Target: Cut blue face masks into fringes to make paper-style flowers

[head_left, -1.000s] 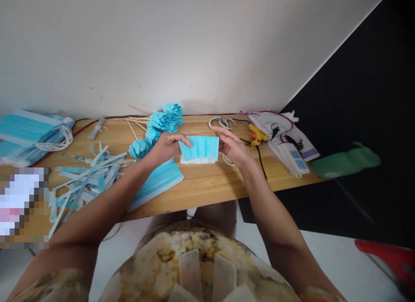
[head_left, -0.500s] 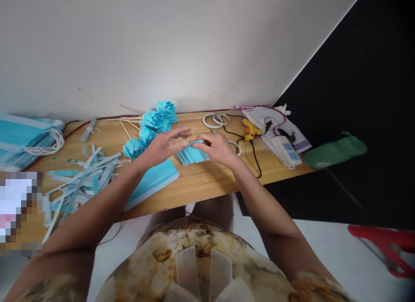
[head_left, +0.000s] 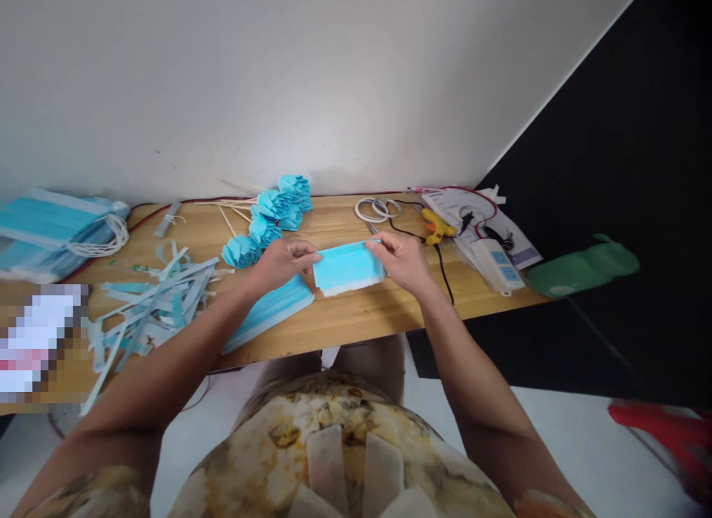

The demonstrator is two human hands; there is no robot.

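A light-blue piece of face mask fabric (head_left: 348,267) is stretched between my hands above the table, its lower edge whitish and uneven. My left hand (head_left: 288,263) pinches its left edge. Its upper right corner is gripped between the thumb and fingers of my right hand (head_left: 401,258). Partly under my left forearm lies a flat blue mask sheet (head_left: 278,310) on the table. Just beyond my left hand are several blue fabric flowers (head_left: 272,210) on thin wooden sticks.
Cut blue and white strips (head_left: 159,303) are heaped on the left, with bagged masks (head_left: 55,228) behind. At the right are white rings (head_left: 378,209), a yellow glue gun (head_left: 437,225), a power strip (head_left: 499,266) and a green bottle (head_left: 584,267).
My left hand has closed on the left edge of the blue fabric. The piece, folded or bunched before, is now spread flat between both hands.
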